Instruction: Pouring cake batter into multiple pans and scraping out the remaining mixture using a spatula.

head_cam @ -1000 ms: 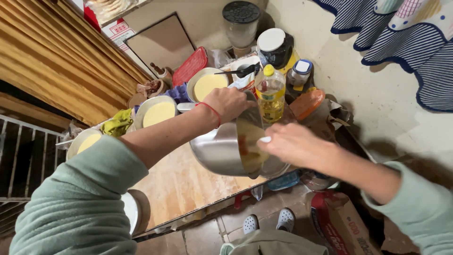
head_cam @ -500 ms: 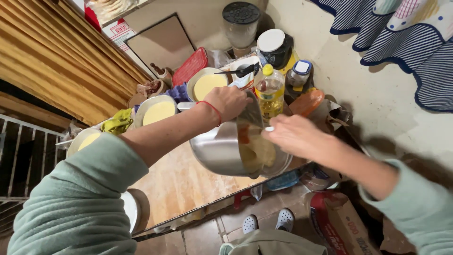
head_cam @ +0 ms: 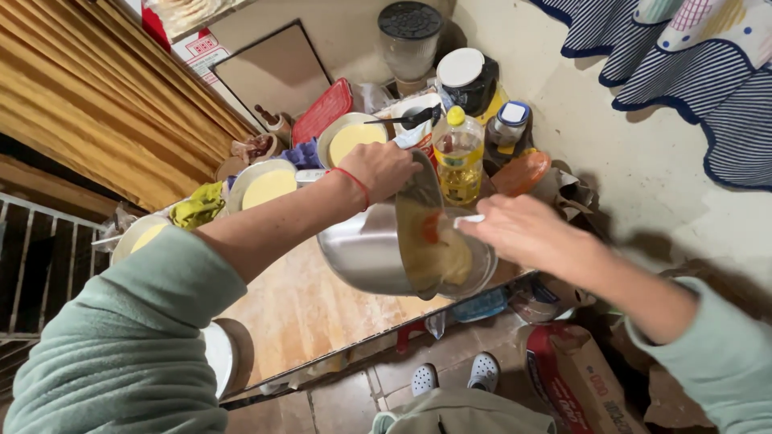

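Note:
My left hand [head_cam: 386,170] grips the rim of a steel mixing bowl [head_cam: 366,253], which is tipped on its side over the wooden table [head_cam: 297,309]. Yellow batter [head_cam: 446,257] coats the inside of the bowl. My right hand [head_cam: 523,229] holds a spatula with a white handle and an orange blade [head_cam: 434,227] inside the bowl, against the batter. A round pan sits just under the bowl's mouth, mostly hidden.
Three round pans of yellow batter [head_cam: 269,186] [head_cam: 354,138] [head_cam: 145,237] stand along the table's far side. A bottle of oil [head_cam: 458,161], jars and a blender jug [head_cam: 410,40] crowd the back right. A cardboard box [head_cam: 579,378] lies on the floor.
The spatula has moved within the tilted bowl, and my right hand has shifted slightly right. The bowl stays tipped in my left hand.

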